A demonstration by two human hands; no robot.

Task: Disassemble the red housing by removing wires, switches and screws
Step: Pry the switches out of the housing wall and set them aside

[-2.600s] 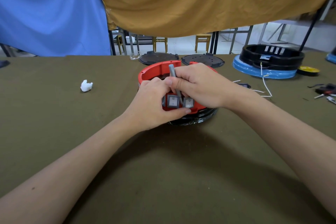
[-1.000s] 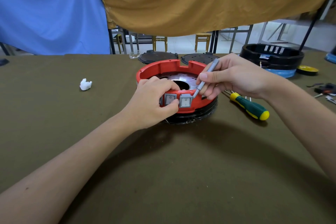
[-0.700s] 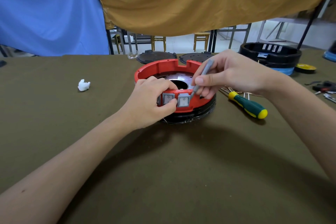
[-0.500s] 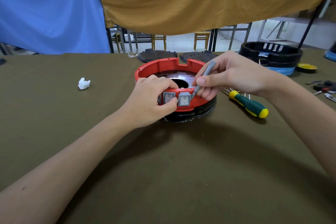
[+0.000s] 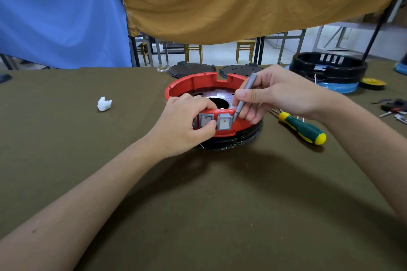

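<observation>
The round red housing (image 5: 198, 82) sits on a black base (image 5: 233, 142) in the middle of the table. Grey rocker switches (image 5: 224, 121) are set in its near wall. My left hand (image 5: 182, 123) grips that wall at the left switch (image 5: 206, 120), thumb under it and fingers over the rim. My right hand (image 5: 279, 92) pinches a thin grey tool (image 5: 245, 97), whose tip touches the right edge of the right switch. A metal plate with a hole shows inside the housing.
A green and yellow screwdriver (image 5: 302, 128) lies right of the housing. Behind are two dark round lids (image 5: 189, 69), a black housing on a blue base (image 5: 328, 67), a yellow disc (image 5: 373, 83) and small tools at far right. A white crumpled scrap (image 5: 104, 104) lies to the left.
My right hand came off the housing's front, where it held the tool upright between the switches, and now sets the tool's tip against the right switch's edge. The left hand stayed.
</observation>
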